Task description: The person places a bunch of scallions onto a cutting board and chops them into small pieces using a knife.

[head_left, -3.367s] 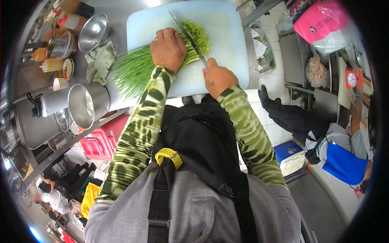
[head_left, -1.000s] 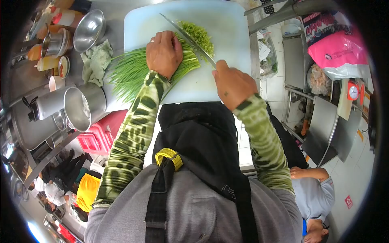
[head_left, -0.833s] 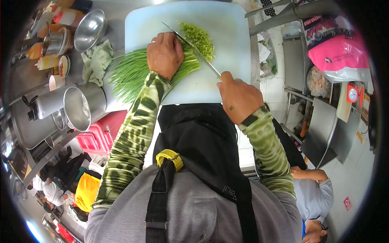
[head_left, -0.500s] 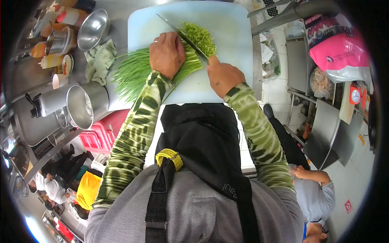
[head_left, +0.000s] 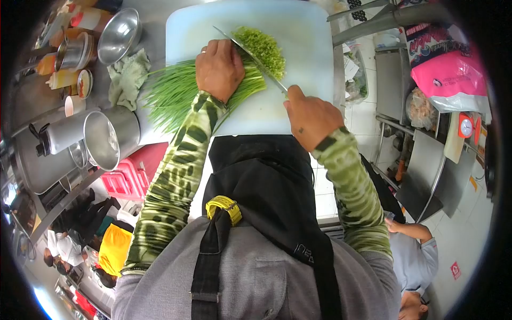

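The left hand (head_left: 219, 68) presses the chives (head_left: 176, 96) flat mid-board; the right hand (head_left: 311, 116) grips the knife (head_left: 250, 53), blade across their cut ends beside the chopped pile (head_left: 262, 47).

White tiled floor (head_left: 362, 114), steel counter (head_left: 37, 101) on the left, steel shelving (head_left: 426, 160) on the right
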Motion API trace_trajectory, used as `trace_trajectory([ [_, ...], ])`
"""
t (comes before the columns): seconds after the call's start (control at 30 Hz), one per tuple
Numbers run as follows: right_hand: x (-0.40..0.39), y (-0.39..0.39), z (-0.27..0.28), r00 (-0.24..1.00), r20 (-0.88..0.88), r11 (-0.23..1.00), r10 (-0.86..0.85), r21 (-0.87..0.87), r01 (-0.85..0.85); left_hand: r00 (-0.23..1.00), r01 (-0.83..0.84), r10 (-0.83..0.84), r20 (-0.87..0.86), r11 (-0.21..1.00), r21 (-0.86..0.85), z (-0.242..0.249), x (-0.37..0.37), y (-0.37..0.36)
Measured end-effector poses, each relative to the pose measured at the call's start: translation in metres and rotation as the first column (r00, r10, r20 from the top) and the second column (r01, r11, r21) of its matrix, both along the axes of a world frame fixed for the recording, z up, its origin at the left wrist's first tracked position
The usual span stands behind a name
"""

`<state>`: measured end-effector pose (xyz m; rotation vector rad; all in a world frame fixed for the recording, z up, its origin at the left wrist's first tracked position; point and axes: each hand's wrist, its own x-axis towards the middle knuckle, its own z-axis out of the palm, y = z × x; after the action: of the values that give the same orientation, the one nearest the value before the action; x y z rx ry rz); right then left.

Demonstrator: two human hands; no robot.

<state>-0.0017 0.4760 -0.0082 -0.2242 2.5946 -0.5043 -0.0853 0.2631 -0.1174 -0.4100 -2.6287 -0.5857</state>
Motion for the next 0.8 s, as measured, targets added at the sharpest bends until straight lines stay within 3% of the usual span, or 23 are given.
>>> trace_trajectory([
  [0.13,-0.024,-0.011,-0.056,0.998,-0.052,0.998,0.029,-0.055,-0.032,0.999,-0.005,0.007,-0.031,0.998,0.063,0.004,-0.003,0.004],
  [0.23,-0.027,-0.011,-0.048,0.999,-0.045,0.997,-0.014,-0.076,0.011,0.999,-0.036,0.037,-0.014,0.996,0.084,0.001,0.004,0.002],
  [0.33,-0.016,-0.002,-0.038,0.986,-0.17,0.994,-0.003,-0.11,-0.016,0.998,-0.059,0.061,-0.018,0.993,0.099,0.0,0.002,0.003],
  [0.43,-0.006,0.002,0.002,0.997,-0.068,1.0,0.023,-0.019,-0.024,0.999,-0.044,0.044,0.005,0.997,0.059,0.002,0.001,0.001],
  [0.57,0.004,0.004,0.012,1.0,-0.013,1.0,0.023,0.007,-0.023,0.999,-0.028,0.028,0.016,0.999,0.018,0.002,0.0,0.001],
  [0.67,-0.003,0.001,0.001,1.0,0.002,0.999,0.031,-0.011,-0.031,0.999,-0.024,0.024,0.031,1.0,-0.001,0.0,-0.001,-0.001],
  [0.8,-0.028,-0.011,-0.053,0.998,-0.019,0.997,0.055,-0.05,-0.056,1.0,-0.017,0.016,0.009,0.999,0.033,0.001,0.0,0.001],
])
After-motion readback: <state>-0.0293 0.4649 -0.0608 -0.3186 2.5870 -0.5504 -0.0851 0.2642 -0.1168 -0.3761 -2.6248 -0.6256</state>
